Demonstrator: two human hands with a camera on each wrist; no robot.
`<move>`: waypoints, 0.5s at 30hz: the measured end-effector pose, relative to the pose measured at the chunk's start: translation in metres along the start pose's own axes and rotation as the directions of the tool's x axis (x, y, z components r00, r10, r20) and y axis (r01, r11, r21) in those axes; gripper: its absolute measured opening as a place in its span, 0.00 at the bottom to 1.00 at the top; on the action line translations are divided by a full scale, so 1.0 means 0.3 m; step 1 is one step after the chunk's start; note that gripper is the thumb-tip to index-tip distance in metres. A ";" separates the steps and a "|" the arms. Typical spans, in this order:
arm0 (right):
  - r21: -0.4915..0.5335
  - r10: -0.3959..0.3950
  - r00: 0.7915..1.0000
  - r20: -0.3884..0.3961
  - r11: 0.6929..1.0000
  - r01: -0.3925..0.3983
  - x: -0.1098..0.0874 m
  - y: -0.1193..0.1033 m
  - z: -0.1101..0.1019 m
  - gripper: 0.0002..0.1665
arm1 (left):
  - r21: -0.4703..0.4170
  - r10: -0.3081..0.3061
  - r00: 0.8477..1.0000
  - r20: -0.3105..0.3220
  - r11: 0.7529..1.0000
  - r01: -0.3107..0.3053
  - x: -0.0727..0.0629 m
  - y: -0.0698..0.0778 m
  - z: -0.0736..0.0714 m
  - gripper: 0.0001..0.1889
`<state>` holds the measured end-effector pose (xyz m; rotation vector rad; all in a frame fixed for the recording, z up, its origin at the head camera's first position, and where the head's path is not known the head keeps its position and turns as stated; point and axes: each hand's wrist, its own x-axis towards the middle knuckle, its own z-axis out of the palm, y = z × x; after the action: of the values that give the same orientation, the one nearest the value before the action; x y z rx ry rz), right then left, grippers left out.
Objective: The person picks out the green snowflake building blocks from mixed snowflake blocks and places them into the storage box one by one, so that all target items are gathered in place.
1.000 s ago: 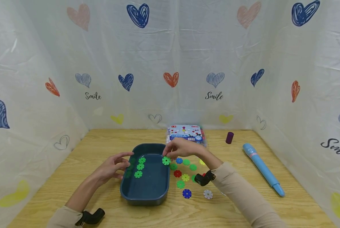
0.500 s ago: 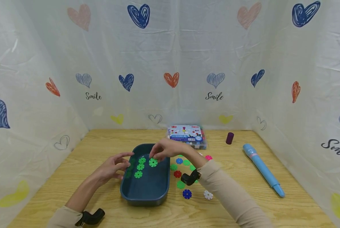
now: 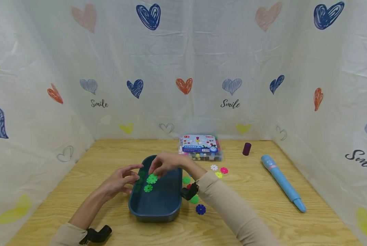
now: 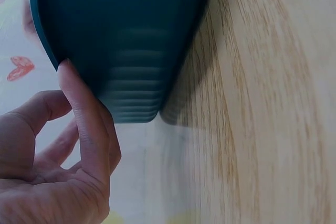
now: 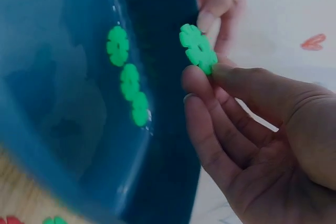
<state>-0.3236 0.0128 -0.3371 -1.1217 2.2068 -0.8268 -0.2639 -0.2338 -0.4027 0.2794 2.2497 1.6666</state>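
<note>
A dark blue rectangular tray stands on the wooden table. Over its left part, my right hand pinches a green notched plastic disc between thumb and index finger. Below it on the tray floor lie three green snowflake discs in a row; in the head view the held one and the hand cover part of that row. My left hand touches the tray's left side, its fingers loosely bent against the outer wall near the rim, without wrapping around it.
Right of the tray lie loose discs: a dark blue disc, a pink disc, and several others partly behind the right forearm. Behind stands a clear parts box. A purple cylinder and a long light-blue tube lie farther right.
My right hand has moved left from the tray's right rim to above the row of green discs, carrying the green disc. The left hand has stayed at the tray's side.
</note>
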 end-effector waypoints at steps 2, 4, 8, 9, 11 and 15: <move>0.002 0.015 1.000 0.013 1.000 -0.015 0.022 0.005 0.012 0.10 | 0.003 -0.003 1.000 0.001 1.000 0.003 -0.001 0.000 0.000 0.31; 0.010 0.025 0.999 0.028 1.000 -0.025 0.043 0.011 0.025 0.10 | 0.008 0.000 1.000 0.005 1.000 0.000 -0.001 -0.001 0.001 0.31; 0.045 0.051 0.997 0.065 0.998 -0.054 0.071 0.022 0.048 0.10 | 0.012 -0.004 1.000 0.009 1.000 0.004 0.000 -0.001 0.002 0.32; 0.057 0.062 0.995 0.073 0.996 -0.066 0.076 0.023 0.053 0.10 | 0.012 -0.004 1.000 0.011 1.000 0.004 0.000 -0.002 0.003 0.32; 0.074 0.081 0.993 0.088 0.993 -0.088 0.082 0.023 0.059 0.09 | 0.011 -0.005 1.000 0.010 1.000 0.005 -0.001 -0.001 0.002 0.32; 0.089 0.118 0.987 0.111 0.988 -0.128 0.093 0.023 0.068 0.08 | 0.008 0.006 1.000 0.016 1.000 -0.006 -0.006 0.004 -0.001 0.33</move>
<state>-0.3279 -0.0131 -0.3608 -0.9509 2.1027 -0.7934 -0.2624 -0.2344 -0.4011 0.3005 2.2470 1.6531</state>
